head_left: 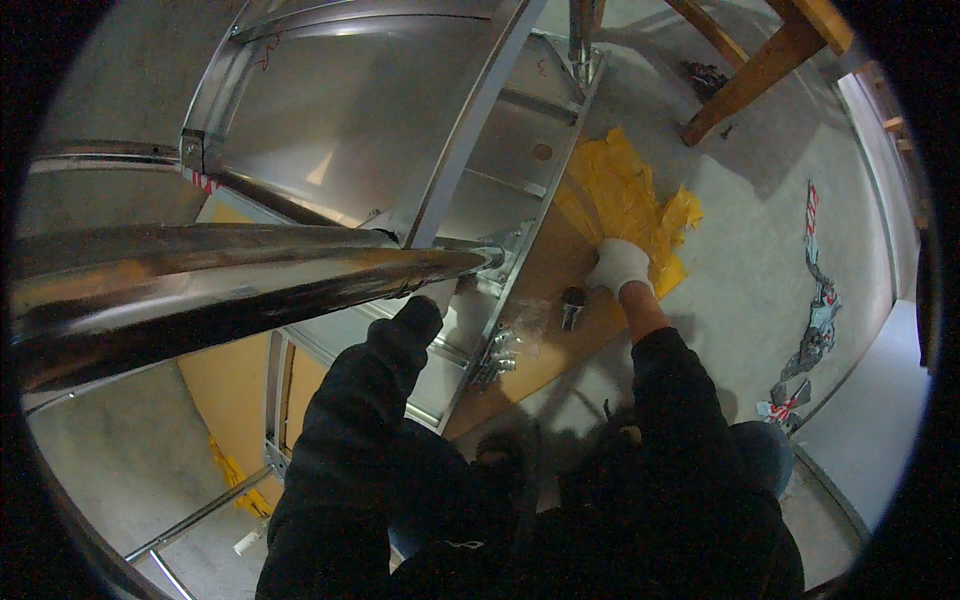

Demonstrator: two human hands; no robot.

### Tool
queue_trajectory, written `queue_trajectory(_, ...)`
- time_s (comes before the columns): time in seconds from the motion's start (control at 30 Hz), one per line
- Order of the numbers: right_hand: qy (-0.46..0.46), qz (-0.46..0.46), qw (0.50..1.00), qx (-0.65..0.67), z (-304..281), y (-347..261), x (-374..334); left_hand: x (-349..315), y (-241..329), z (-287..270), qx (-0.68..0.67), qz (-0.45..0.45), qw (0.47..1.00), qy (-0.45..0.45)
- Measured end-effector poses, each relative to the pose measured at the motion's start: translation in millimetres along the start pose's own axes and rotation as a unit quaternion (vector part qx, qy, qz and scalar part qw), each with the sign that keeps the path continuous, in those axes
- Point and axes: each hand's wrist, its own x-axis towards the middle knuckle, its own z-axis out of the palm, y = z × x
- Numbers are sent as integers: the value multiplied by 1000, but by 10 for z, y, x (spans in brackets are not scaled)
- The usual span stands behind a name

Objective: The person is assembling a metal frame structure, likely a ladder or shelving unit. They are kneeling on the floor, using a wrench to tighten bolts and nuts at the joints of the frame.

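Note:
My right hand (621,266), in a white glove, is low over the brown cardboard (590,330), against crumpled yellow tape (625,190). Its fingers are hidden beneath the back of the glove. Just left of it stands a small black and silver object (572,305), too small to identify. My left hand (440,291), also in a white glove, reaches in beside a metal frame (470,130). A thick shiny tube (250,290) crosses above it, so its fingers and anything in them do not show. Several small silver metal fittings (495,362) and a clear plastic bag (527,325) lie between my hands.
Wooden legs (755,90) stand at the far right. A twisted strip of grey, red and white tape (820,300) lies on the concrete floor. A pale panel (865,410) is at the right. Thin metal bars (200,515) and more yellow tape (235,475) are at lower left.

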Motion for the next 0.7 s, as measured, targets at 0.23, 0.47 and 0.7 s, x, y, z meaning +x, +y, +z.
queue_trajectory(0.23,-9,3,1000,1,-74,-25,-41,3,-2,-53,20,10,1000,1)
queue_trajectory(0.47,-12,2,1000,-7,-27,19,-10,7,5,-36,36,18,999,-2)
queue_trajectory(0.7,-14,5,1000,-2,-34,-23,-23,-45,-5,-38,56,22,998,0)
